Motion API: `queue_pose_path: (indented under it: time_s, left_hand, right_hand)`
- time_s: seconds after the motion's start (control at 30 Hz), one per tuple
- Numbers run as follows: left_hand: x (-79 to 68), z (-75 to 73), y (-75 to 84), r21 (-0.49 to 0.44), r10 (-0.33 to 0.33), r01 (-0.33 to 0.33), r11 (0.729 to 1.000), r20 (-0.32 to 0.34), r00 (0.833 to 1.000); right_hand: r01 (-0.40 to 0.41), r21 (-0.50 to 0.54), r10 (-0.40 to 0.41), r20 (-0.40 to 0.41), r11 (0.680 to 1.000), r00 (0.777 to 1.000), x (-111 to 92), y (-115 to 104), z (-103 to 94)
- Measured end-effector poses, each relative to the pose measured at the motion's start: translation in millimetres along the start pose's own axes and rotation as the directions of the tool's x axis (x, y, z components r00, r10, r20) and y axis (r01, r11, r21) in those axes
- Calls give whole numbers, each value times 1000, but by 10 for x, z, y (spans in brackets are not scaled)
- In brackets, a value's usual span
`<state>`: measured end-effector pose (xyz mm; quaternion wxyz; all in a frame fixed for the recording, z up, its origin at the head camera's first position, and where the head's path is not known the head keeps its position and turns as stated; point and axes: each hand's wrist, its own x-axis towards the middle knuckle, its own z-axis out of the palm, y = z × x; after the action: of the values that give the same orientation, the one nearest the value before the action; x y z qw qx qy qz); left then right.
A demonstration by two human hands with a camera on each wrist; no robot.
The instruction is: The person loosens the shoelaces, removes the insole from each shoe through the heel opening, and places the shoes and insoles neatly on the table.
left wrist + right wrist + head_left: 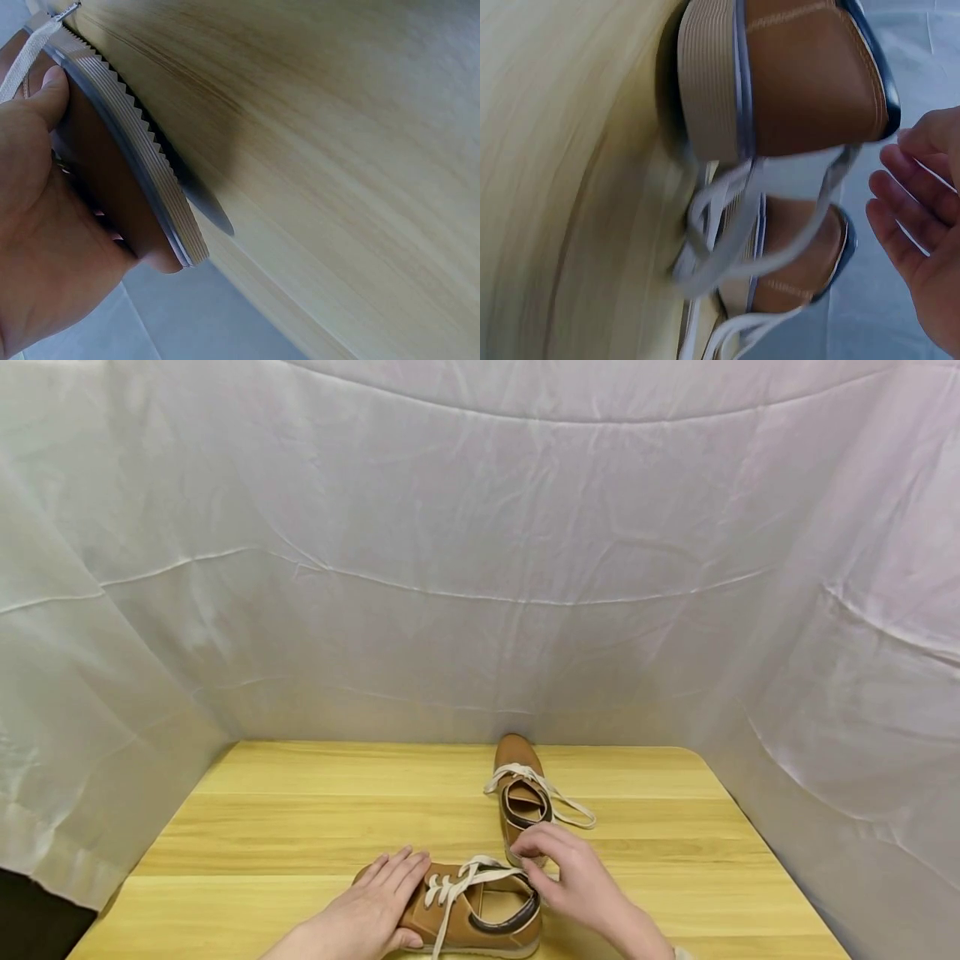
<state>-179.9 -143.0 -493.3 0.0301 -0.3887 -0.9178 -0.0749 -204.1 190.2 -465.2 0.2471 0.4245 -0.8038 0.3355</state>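
A brown lace-up shoe (517, 933) lies sideways at the table's near edge, toe to the left. My left hand (372, 906) holds its toe, fingers across the top and thumb low on the near side. In the left wrist view the thumb (52, 97) presses the shoe's side above the ribbed sole (142, 142). White laces (471, 878) cross its tongue and opening. My right hand (573, 875) is just off the heel, fingers loosely bent with nothing between them. A blurred lace loop (780, 262) hangs below the heel in the right wrist view.
A second brown shoe (513, 752) stands farther back, toe toward the rear curtain, its lace (577, 810) trailing right onto the wooden table (315, 827). Pale grey curtains (480, 643) enclose the table at the back and both sides.
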Motion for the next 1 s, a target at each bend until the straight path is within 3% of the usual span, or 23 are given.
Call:
queue_pose_path:
  time_s: [0.27, 0.63, 1.0]
  left_hand:
    - [4, -19, 18, -23, -4, 4, 1000, 6, 1000]
    - [-1, -26, 17, -3, 4, -4, 1000, -11, 1000]
    - [1, -8, 8, 16, 15, -15, 1000, -21, 1000]
  right_hand:
    - [71, -6, -71, 43, 997, 997, 114, -104, 173]
    - [78, -40, -72, 128, 996, 989, 143, -159, 267]
    - [107, -82, -99, 104, 991, 990, 154, -160, 303]
